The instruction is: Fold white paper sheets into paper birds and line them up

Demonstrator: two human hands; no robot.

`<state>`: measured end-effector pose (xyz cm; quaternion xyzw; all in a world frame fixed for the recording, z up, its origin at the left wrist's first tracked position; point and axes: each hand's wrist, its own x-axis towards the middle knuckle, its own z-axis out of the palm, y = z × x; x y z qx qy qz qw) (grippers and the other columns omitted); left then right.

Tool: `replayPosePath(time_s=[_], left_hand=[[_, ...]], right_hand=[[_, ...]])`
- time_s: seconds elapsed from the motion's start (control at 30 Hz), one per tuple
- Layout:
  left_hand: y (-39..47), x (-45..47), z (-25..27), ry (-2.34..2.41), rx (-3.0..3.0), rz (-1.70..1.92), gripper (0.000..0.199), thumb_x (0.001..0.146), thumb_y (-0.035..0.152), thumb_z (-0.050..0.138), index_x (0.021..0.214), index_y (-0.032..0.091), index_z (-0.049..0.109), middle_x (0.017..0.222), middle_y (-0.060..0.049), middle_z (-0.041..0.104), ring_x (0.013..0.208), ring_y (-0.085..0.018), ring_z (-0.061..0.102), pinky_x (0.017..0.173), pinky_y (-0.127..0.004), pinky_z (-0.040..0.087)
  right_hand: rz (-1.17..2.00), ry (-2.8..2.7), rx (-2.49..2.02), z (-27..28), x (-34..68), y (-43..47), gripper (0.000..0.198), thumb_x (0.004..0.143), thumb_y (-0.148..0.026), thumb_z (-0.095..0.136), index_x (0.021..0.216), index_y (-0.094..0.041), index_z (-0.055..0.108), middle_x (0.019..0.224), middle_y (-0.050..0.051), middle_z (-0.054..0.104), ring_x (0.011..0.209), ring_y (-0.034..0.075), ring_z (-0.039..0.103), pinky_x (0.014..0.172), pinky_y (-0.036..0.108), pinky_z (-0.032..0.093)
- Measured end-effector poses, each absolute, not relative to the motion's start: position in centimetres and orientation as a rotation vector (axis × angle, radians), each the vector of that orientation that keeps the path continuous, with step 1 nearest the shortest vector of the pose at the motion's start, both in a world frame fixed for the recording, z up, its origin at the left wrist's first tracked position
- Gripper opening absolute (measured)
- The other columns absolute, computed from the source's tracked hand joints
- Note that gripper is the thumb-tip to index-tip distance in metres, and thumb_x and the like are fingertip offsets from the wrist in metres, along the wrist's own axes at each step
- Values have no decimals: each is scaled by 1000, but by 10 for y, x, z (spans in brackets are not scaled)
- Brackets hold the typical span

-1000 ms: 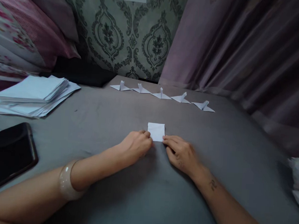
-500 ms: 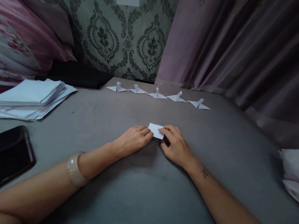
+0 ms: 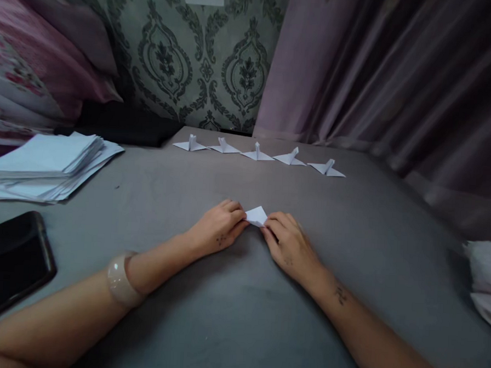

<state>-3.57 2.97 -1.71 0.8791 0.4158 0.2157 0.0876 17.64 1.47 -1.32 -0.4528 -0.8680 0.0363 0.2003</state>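
A small folded piece of white paper (image 3: 257, 216) is held between my two hands, low over the grey cloth surface. Its upper edge rises to a point. My left hand (image 3: 222, 225) pinches its left corner with thumb and fingers. On the opposite side, the fingertips of my right hand (image 3: 287, 242) grip the right corner. Both hands' fingers hide the paper's ends. Beyond them stands a row of several folded paper figures, with flat wings and an upright middle; the central paper figure (image 3: 257, 153) lies straight ahead.
At the left lies a stack of white paper sheets (image 3: 36, 159), with a dark phone (image 3: 13, 262) nearer me. A black folded item (image 3: 127, 124) rests behind the stack. Pinkish curtains (image 3: 358, 74) hang at the back right. A pale crumpled cloth (image 3: 487, 279) sits at the right edge.
The paper has turned from a flat rectangle into a shape with a pointed top. My right fingers have shifted from its face to its right corner, and my left hand has rolled slightly.
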Motion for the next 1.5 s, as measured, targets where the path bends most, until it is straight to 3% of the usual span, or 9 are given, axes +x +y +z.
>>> replayPosePath(time_s=[0.17, 0.47, 1.03, 1.33, 1.5], left_hand=[[41, -38, -24, 1388, 2207, 778, 24, 89, 36, 56, 86, 16, 69, 94, -9, 62, 88, -20, 57, 80, -33, 47], [47, -34, -22, 1509, 2025, 780, 25, 85, 37, 57, 76, 15, 65, 87, -7, 60, 78, -18, 56, 74, -33, 46], [53, -29, -21, 1646, 1975, 677, 31, 80, 44, 64, 70, 15, 65, 83, -5, 56, 75, -17, 54, 73, -34, 45], [55, -31, -22, 1619, 2018, 688, 30, 81, 43, 63, 70, 15, 64, 82, -6, 57, 77, -18, 55, 74, -35, 47], [49, -33, -22, 1572, 2043, 711, 30, 82, 42, 63, 67, 15, 64, 90, -8, 58, 83, -20, 56, 78, -37, 48]], right_hand=[[340, -2146, -1462, -21, 174, 21, 18, 92, -27, 49, 83, -19, 64, 104, 8, 63, 95, 22, 57, 82, 35, 47], [420, -1937, -1578, -26, 169, 28, 23, 84, -29, 56, 63, -19, 58, 99, 9, 62, 93, 21, 60, 87, 38, 46], [476, -1952, -1715, -18, 164, 34, 19, 78, -24, 59, 61, -19, 53, 92, 7, 58, 79, 18, 57, 78, 36, 47], [467, -2018, -1660, -23, 169, 35, 22, 84, -26, 58, 63, -19, 54, 97, 9, 57, 93, 21, 58, 87, 38, 47], [579, -2158, -1531, -17, 184, 33, 10, 80, -26, 64, 74, -20, 58, 107, 8, 56, 98, 21, 58, 87, 37, 47]])
